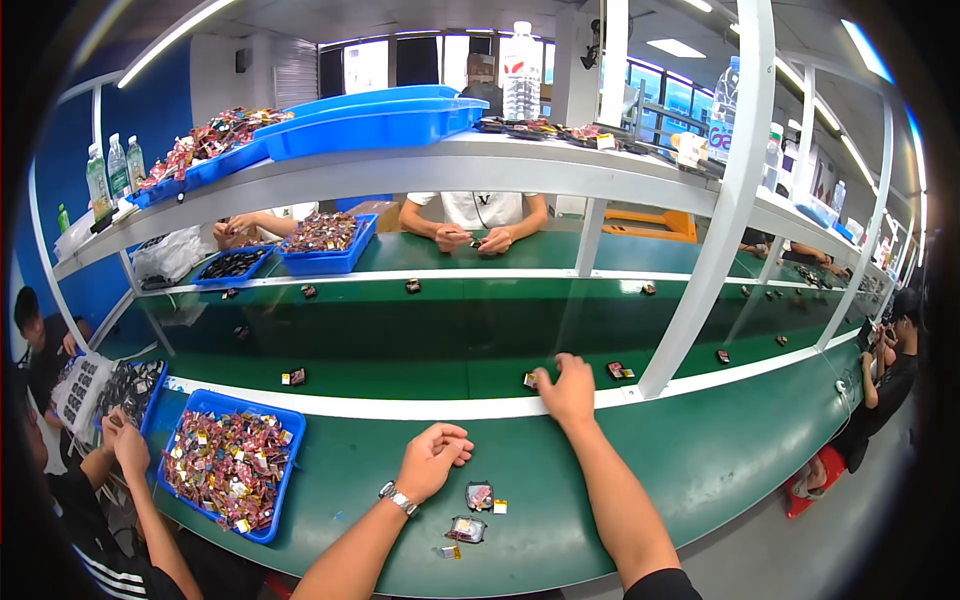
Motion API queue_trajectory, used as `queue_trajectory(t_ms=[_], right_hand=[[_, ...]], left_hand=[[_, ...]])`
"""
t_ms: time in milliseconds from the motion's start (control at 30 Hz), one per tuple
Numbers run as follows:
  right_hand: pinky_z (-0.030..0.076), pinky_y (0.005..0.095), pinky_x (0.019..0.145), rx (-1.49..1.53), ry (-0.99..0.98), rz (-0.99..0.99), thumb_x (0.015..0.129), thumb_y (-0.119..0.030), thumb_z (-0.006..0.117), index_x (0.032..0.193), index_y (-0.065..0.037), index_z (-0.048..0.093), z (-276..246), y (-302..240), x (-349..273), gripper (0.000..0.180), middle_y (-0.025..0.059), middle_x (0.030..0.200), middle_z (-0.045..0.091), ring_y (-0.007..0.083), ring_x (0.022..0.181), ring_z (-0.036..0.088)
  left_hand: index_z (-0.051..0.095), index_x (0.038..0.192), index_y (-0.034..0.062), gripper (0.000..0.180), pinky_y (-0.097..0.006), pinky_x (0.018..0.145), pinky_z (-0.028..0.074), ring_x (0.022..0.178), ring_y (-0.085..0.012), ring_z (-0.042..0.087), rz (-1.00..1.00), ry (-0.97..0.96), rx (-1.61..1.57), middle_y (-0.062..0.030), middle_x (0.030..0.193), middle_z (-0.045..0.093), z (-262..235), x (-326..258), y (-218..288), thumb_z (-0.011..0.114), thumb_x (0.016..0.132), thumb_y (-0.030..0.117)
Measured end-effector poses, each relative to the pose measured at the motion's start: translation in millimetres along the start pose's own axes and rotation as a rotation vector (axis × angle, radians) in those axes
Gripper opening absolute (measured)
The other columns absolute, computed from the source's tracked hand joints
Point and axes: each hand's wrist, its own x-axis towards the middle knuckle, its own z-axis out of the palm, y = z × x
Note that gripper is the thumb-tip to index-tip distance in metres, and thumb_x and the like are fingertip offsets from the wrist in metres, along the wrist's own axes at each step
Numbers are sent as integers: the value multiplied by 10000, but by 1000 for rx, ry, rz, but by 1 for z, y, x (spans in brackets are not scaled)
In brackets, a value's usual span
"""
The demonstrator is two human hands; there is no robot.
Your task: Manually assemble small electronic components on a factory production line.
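My right hand [568, 392] reaches over the white rail to the green belt, fingers apart. Its thumb is beside a small dark housing with a silver-and-yellow battery [530, 380]; whether they touch I cannot tell. Above the near green worktop my left hand [436, 460] hovers with loosely bent fingers and nothing visible in it; a metal-banded watch is on that wrist. Below it lie an open black housing [479, 496] with a small battery [500, 507] beside it, and another housing [466, 530] with a yellow-taped battery [450, 552] next to it.
A blue tray [299, 425] heaped with small wired batteries stands left of my left arm. A white upright post [690, 290] rises right of my right hand. More housings [620, 371] sit on the belt [420, 350]. Co-workers sit left, right and opposite.
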Motion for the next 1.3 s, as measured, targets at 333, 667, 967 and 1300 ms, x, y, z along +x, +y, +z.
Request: queue_trajectory(t_ms=[333,667,967,1300], right_hand=[[482,408,837,148,50,-31,700,-151,805,1160,-8,563,18,1,-20,539,151,983,645,321,946,598],[450,373,984,532,-489,-393,708,-25,728,1275,-64,520,-55,-86,-93,605,68,1183,650,274,1176,535],[457,374,987,519,-443,-583,756,25,618,1238,-54,574,-54,-83,-85,491,120,1280,569,289,1164,543],[536,343,719,350,-198,-343,804,-116,701,1054,-85,664,-30,-95,-102,254,69,994,603,249,897,623]], left_hand=[[570,1083,-27,159,-281,741,536,836,-165,658,2,-19,-31,-132,965,675,1,3,-1,538,943,41],[542,1251,-18,439,-262,679,504,764,-127,591,-305,-392,-205,-99,1008,631,-26,4,12,401,1042,342],[454,1378,18,388,-330,878,570,997,-234,657,-204,-332,-352,-134,1132,622,-15,-2,25,442,1026,179],[452,1275,15,286,-364,981,531,1112,-214,599,-151,-177,-362,-151,1237,556,-5,-2,20,415,991,15]])
